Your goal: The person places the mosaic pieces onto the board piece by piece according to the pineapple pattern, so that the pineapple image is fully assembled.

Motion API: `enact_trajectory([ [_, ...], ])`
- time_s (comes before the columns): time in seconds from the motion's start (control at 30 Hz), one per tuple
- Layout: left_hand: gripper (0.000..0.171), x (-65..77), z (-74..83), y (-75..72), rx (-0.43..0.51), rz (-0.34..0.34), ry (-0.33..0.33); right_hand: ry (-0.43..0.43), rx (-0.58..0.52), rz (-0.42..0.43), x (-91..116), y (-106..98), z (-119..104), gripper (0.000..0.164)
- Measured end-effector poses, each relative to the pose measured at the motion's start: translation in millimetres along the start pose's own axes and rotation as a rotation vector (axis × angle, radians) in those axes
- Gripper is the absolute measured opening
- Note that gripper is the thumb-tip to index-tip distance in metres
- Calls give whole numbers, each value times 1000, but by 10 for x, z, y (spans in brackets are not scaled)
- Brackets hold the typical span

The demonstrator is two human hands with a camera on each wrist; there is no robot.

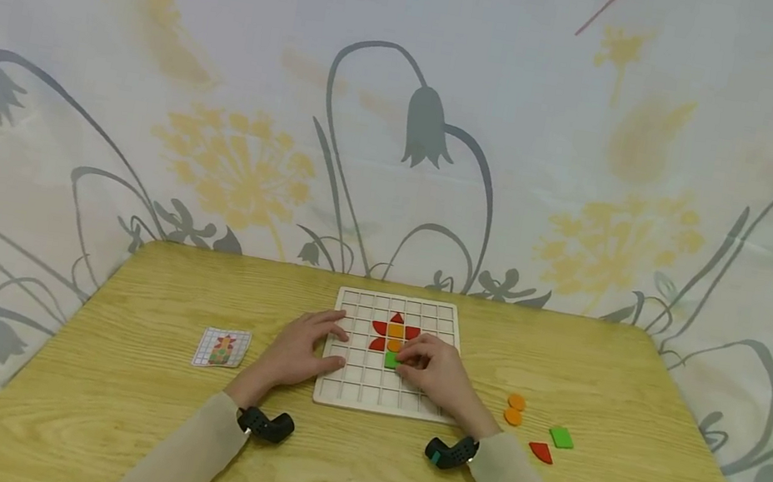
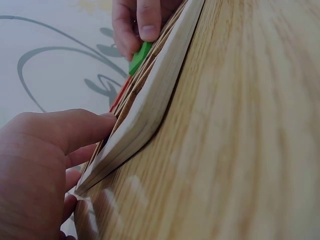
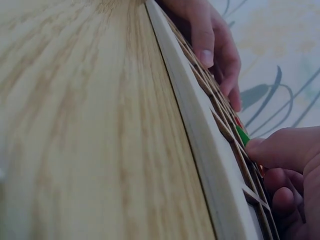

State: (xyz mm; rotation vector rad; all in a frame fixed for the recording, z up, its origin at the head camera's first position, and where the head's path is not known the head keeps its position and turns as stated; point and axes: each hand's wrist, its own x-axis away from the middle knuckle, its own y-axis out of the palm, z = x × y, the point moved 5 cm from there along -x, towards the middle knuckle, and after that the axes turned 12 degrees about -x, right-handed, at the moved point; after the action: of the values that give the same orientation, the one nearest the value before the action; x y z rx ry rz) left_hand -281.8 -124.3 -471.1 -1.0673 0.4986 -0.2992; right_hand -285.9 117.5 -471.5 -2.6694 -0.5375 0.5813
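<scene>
So we've got a yellowish wood table, with a flower-print backdrop behind it at 12 o'clock. The board sits on the table. Around it we see a card at 9 o'clock and, between 3 and 4, two orange discs, a red piece and a loose green tile. Our right hand blocks some of the board; it's pinching the held tile, green and tilted, near the board's middle. Our left hand is relaxed, fingers on the 9 o'clock edge.

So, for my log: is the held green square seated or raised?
Raised: left wrist view shows the green square jutting above the board, right hand pinching.
</scene>
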Motion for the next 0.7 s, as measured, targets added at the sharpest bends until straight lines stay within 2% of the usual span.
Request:
enact_trajectory([
  [0.33,29,-4,-19,27,3,13,0,16,2,-16,16,16,-51,10],
  [0.5,29,-7,-15,29,-1,18,5,-21,13,-11,10,16,-65,9],
  [0.7,29,-13,-21,29,-3,27,10,-24,22,-12,-6,14,-37,10],
])
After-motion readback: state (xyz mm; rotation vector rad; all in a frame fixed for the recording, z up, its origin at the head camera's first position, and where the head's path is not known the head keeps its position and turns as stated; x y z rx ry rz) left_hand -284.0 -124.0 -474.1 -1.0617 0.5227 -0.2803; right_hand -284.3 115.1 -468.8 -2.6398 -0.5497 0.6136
